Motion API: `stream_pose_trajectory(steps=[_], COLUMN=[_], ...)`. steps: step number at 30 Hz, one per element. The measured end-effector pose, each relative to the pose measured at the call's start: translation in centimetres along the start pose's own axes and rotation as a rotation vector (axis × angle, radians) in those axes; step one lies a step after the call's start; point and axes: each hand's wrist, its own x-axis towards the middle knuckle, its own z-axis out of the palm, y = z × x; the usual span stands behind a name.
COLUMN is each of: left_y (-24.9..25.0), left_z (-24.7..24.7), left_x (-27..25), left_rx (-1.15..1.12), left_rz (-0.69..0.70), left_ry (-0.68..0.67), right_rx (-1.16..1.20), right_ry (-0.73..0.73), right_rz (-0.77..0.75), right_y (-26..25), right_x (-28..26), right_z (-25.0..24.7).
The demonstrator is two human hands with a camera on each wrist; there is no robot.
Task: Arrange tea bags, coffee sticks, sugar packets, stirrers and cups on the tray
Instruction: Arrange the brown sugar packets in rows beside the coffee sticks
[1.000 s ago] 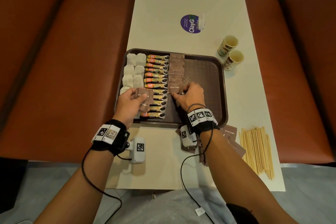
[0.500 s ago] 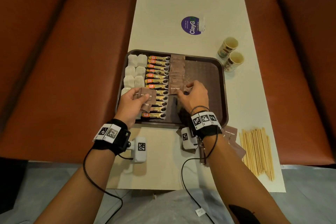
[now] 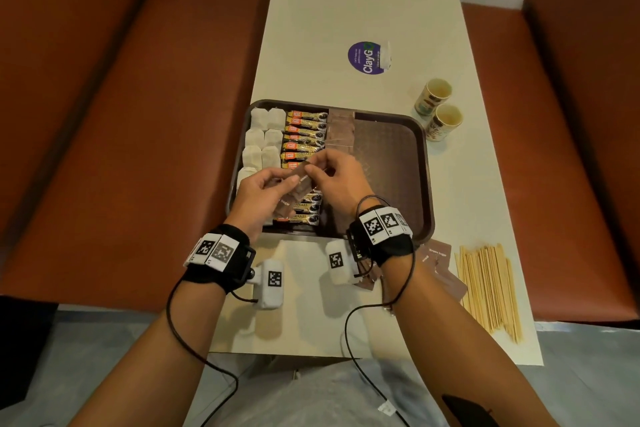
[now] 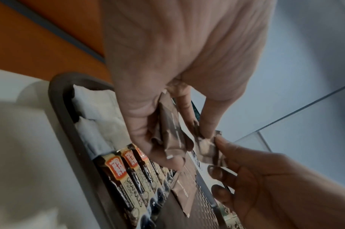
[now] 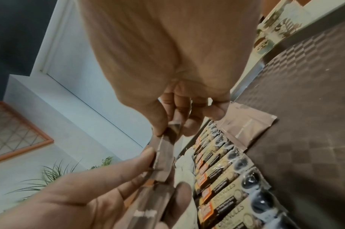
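- Your table (image 3: 346, 10) carries the tray (image 3: 391, 149), whose near rim hides behind your wrists.
- Your hands cover part of the coffee sticks (image 3: 306, 130) and tea bags (image 3: 261, 135).
- Off the tray: stirrers (image 3: 488, 288), two cups (image 3: 440, 107), and spare packets (image 3: 440, 253) partly under your right forearm.
- Your left hand (image 3: 258, 194) grips a small bunch of sugar packets (image 3: 298, 189); your right hand (image 3: 341, 177) pinches the top one.

I think I am in a cafe booth, long pale table (image 3: 346, 10), orange-brown padded bench seats (image 3: 121, 114) on both sides, a brown serving tray (image 3: 391, 163), paper cups (image 3: 438, 104), a potted plant (image 5: 56, 172) by the wall
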Motion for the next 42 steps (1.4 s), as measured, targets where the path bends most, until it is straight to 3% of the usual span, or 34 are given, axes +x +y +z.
stream_pose_trajectory(steps=[4, 11, 20, 24, 29, 34, 42], left_y=[0.0, 0.1, -0.2, -0.8, -1.8, -2.0, -2.1], left_z=[-0.1, -0.3, -0.8, 0.0, 0.8, 0.3, -1.1], left_x=[-0.5, -0.4, 0.1, -0.1, 0.3, 1.0, 1.7], left_rx=[-0.026, -0.162, -0.115, -0.135, -0.159, -0.144, -0.039], left_rz=[-0.013, 0.011, 0.027, -0.011, -0.064, -0.137, -0.104], left_ry=[-0.038, 0.051, 0.12, 0.095, 0.079, 0.083, 0.101], right_rx=[0.074, 0.131, 0.024, 0.105, 0.075, 0.049, -0.139], right_ry=[0.054, 0.046, 0.011, 0.108, 0.065, 0.114, 0.139], right_rz=[-0.008, 0.046, -0.001, 0.063, 0.13, 0.204, 0.266], right_y=[-0.7, -0.2, 0.2, 1.0, 2.5, 3.7, 6.0], right_x=[0.0, -1.2, -0.8, -1.0, -1.3, -0.8, 0.3], right_z=[0.6, 1.9, 0.7, 0.7, 0.9, -1.2, -3.3])
